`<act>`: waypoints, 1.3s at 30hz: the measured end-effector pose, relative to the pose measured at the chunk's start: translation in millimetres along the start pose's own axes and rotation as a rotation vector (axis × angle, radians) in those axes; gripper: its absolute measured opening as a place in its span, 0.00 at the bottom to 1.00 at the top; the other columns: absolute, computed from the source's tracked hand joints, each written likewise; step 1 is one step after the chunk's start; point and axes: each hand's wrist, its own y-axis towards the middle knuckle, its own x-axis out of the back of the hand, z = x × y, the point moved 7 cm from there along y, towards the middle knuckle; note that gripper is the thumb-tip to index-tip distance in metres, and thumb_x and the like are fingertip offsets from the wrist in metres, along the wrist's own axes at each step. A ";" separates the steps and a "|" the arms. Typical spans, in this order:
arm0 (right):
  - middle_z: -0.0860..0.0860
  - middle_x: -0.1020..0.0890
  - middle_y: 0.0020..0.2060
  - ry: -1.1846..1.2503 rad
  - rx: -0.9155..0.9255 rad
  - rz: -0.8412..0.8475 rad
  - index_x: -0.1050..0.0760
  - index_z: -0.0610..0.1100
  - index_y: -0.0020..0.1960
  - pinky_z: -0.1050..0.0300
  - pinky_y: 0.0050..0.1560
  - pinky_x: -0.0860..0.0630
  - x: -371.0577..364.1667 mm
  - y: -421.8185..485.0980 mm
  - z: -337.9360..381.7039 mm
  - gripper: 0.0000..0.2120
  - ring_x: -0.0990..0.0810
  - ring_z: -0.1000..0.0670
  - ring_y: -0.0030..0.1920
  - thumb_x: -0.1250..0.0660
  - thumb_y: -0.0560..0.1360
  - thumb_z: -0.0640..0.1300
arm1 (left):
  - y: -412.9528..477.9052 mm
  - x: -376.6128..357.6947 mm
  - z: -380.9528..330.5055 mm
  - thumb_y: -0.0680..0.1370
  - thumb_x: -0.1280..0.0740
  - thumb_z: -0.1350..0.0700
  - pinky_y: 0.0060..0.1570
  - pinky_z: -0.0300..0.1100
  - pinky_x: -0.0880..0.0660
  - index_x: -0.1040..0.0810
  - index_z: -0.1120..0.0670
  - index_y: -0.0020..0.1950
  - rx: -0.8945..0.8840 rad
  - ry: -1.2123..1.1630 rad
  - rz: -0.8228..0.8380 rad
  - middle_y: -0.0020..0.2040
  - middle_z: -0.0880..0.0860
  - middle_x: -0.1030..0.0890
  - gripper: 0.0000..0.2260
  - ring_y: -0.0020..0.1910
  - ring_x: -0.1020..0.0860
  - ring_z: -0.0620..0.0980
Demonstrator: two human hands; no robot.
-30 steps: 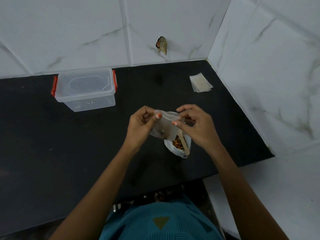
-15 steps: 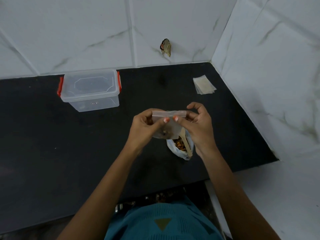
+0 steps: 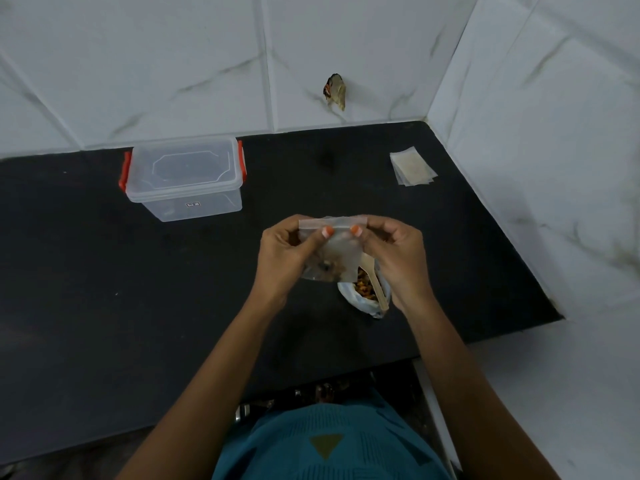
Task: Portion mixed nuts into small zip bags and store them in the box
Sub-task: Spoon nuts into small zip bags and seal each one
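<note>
A small clear zip bag (image 3: 337, 252) with a few nuts at its bottom hangs upright above the black counter (image 3: 104, 289). My left hand (image 3: 289, 252) pinches the left half of its zip strip and my right hand (image 3: 394, 252) pinches the right half, thumbs close together near the middle. Just behind and below it sits a white bag of mixed nuts (image 3: 367, 294) with a wooden spoon (image 3: 374, 284) standing in it. The clear plastic box (image 3: 185, 178) with red clips stands at the back left, its lid on.
A stack of empty zip bags (image 3: 412, 169) lies at the back right near the tiled wall corner. A small brownish scrap (image 3: 335, 91) sticks to the back wall. The counter's front edge runs just before my body.
The zip bag has been turned upright and flattened, with its strip now level. Both thumbs have slid to the strip's middle.
</note>
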 end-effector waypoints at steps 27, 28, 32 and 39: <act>0.55 0.19 0.40 -0.066 0.037 0.030 0.22 0.48 0.42 0.68 0.44 0.25 -2.2 0.2 6.0 0.07 0.21 0.62 0.43 0.32 0.72 0.36 | 4.4 -13.6 -5.7 0.74 0.32 0.61 0.42 0.31 0.24 0.21 0.50 0.45 0.011 0.046 0.078 0.40 0.43 0.17 0.06 0.45 0.19 0.39; 0.55 0.20 0.40 -0.090 0.048 0.032 0.22 0.48 0.42 0.70 0.43 0.26 -2.8 1.0 6.7 0.08 0.21 0.63 0.43 0.33 0.72 0.35 | 4.6 -14.4 -6.2 0.73 0.32 0.61 0.41 0.31 0.24 0.21 0.50 0.45 0.013 0.052 0.082 0.40 0.41 0.17 0.06 0.44 0.19 0.39; 0.56 0.22 0.42 -0.156 0.039 -0.010 0.24 0.48 0.43 0.72 0.41 0.26 -1.5 3.1 4.5 0.07 0.22 0.60 0.43 0.35 0.74 0.36 | 5.0 -14.0 -4.8 0.73 0.32 0.62 0.42 0.31 0.24 0.22 0.50 0.47 0.033 0.060 0.084 0.41 0.43 0.18 0.08 0.45 0.19 0.38; 0.52 0.19 0.41 -0.077 -0.043 0.008 0.22 0.46 0.44 0.65 0.46 0.24 3.3 2.1 0.9 0.05 0.21 0.57 0.44 0.34 0.73 0.38 | 6.1 -8.5 -2.8 0.75 0.34 0.62 0.46 0.35 0.22 0.21 0.51 0.46 0.010 0.061 0.045 0.42 0.45 0.17 0.06 0.47 0.19 0.43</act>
